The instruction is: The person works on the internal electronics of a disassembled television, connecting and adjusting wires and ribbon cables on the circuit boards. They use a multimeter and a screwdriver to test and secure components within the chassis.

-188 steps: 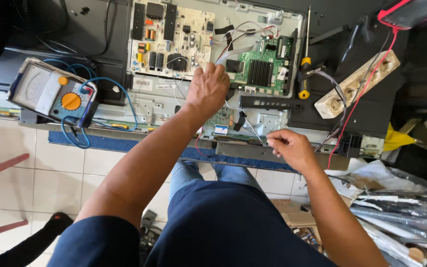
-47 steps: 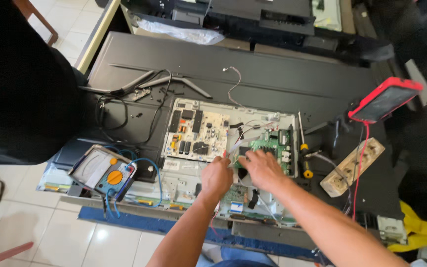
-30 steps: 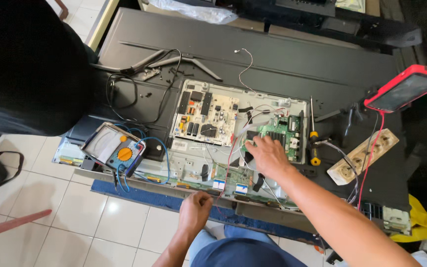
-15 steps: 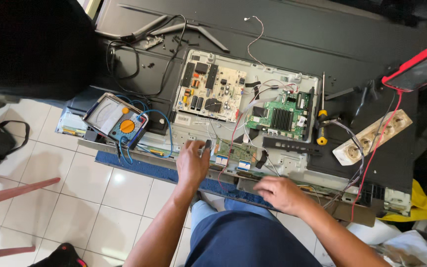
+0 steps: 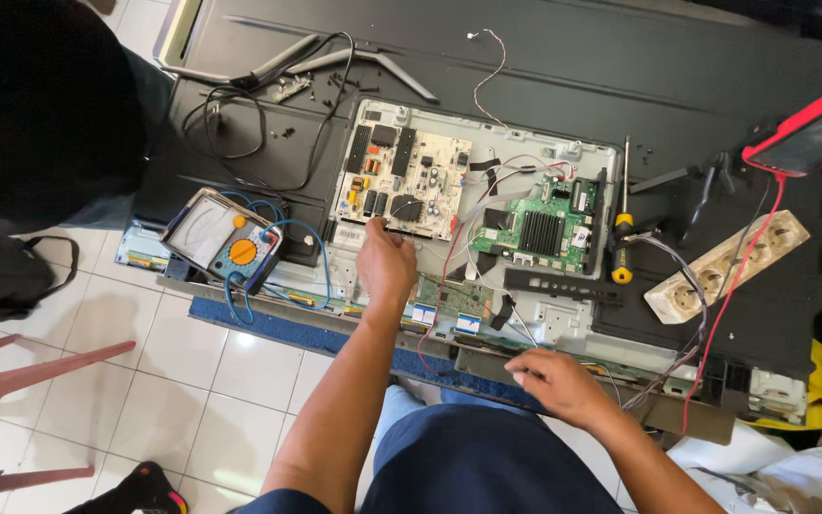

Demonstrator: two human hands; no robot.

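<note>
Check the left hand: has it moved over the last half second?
Yes. The left hand has gone up from the panel's near edge to the lower edge of the beige power board, fingertips at its bottom rim.

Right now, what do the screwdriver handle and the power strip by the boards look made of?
Screwdriver: handle looks like glossy yellow-and-black plastic, with a thin grey metal shaft. Power strip: seemingly matte cream plastic, with moulded round sockets. Left hand probes the pale circuit board.
</note>
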